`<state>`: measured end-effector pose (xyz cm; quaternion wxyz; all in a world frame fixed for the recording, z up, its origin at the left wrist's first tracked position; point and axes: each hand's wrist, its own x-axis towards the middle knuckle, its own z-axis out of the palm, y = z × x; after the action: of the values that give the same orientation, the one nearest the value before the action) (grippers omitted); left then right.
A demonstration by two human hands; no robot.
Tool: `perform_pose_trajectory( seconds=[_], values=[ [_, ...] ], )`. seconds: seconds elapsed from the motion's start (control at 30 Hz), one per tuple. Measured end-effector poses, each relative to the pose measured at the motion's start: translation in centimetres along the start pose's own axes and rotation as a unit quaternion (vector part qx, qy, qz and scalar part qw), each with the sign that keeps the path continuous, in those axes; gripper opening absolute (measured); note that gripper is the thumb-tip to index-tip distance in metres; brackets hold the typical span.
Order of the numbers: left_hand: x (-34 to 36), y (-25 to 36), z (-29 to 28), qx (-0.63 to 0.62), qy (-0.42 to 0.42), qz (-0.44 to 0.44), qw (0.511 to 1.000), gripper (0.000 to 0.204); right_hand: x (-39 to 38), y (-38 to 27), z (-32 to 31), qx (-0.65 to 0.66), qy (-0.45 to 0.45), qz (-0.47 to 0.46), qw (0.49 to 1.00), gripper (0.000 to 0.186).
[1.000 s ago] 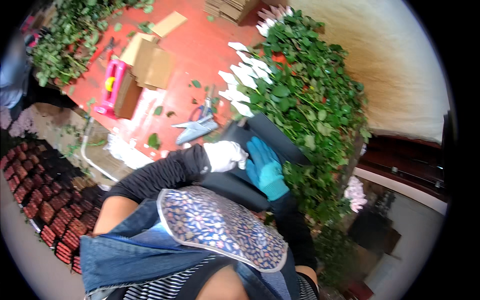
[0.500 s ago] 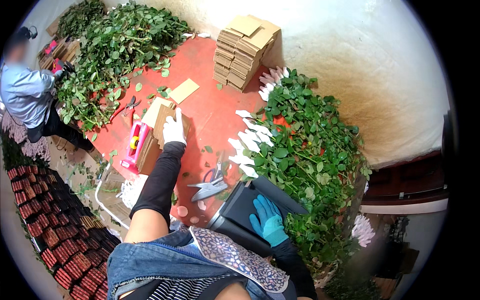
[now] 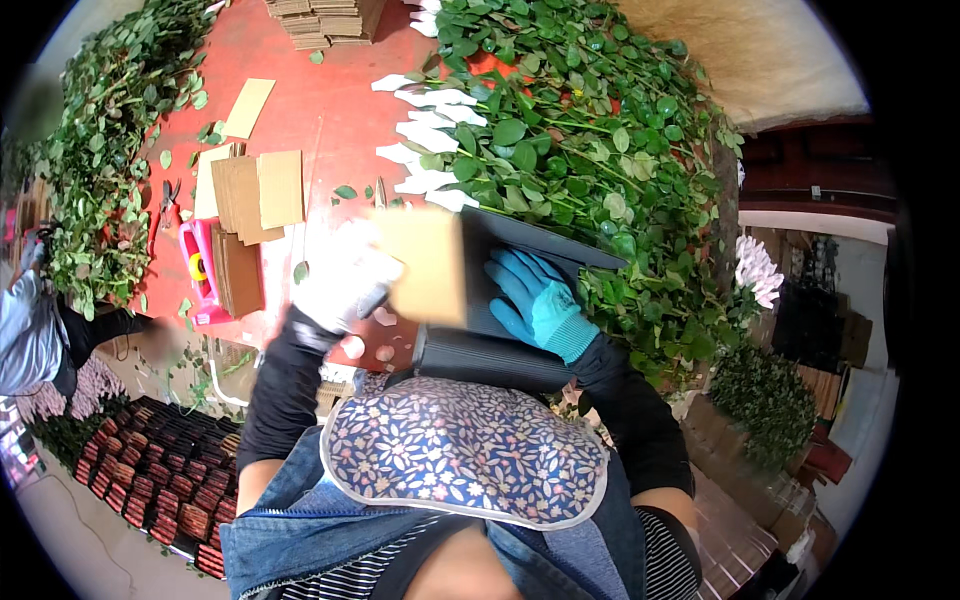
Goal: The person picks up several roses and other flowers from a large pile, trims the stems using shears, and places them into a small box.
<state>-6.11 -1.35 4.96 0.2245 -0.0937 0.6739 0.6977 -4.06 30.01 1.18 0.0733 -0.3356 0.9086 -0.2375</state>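
Observation:
My left hand [image 3: 345, 278], in a white glove and smeared by motion, grips a tan cardboard piece [image 3: 425, 262] by its left edge. The cardboard is held over the left part of a black plastic holder [image 3: 492, 365] right in front of me. Inside that holder my right hand [image 3: 540, 305], in a blue glove, rests flat with its fingers spread. To the left, cardboard pieces [image 3: 240, 195] stand and lean in a pile beside a pink tape dispenser [image 3: 203, 275]. My left hand and the cardboard hide most of the scissors; only the tip [image 3: 380, 193] shows.
Leafy stems with white-wrapped heads [image 3: 430, 140] lie on the right of the red table [image 3: 330, 90]. Another leafy heap [image 3: 110, 130] covers its left. Red-handled pruning shears [image 3: 165, 212] and a cardboard stack [image 3: 325, 22] are farther off. A co-worker [image 3: 40, 330] stands at the left edge.
My left hand has come back from the cardboard pile toward the holder, bringing a cardboard piece. My right hand stays on the holder. The view has shifted with my head.

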Motion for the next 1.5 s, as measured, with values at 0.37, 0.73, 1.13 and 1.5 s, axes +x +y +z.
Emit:
perform_pose_trajectory(
  seconds=[0.37, 0.73, 1.13, 1.5],
  values=[
    [5.4, -12.5, 10.9, 0.058, 0.017, -0.013, 0.998, 0.020, -2.2, -0.6, -3.7, 0.005, -0.014, 0.093, 0.996, 0.041],
    [1.8, -5.2, 7.5, 0.474, 0.074, 0.097, 0.872, 0.036, 0.0, -2.0, 0.2, -0.071, -0.111, 0.045, 0.990, 0.084],
    [2.4, -7.2, 6.5, 0.410, 0.060, 0.157, 0.897, 0.024, 0.8, -1.9, 0.0, -0.062, -0.111, 0.021, 0.992, 0.082],
    [1.0, -2.1, 9.9, 0.506, -0.105, 0.200, 0.832, 0.059, -0.3, -1.1, -1.8, -0.065, -0.094, 0.034, 0.993, 0.086]
  ],
)
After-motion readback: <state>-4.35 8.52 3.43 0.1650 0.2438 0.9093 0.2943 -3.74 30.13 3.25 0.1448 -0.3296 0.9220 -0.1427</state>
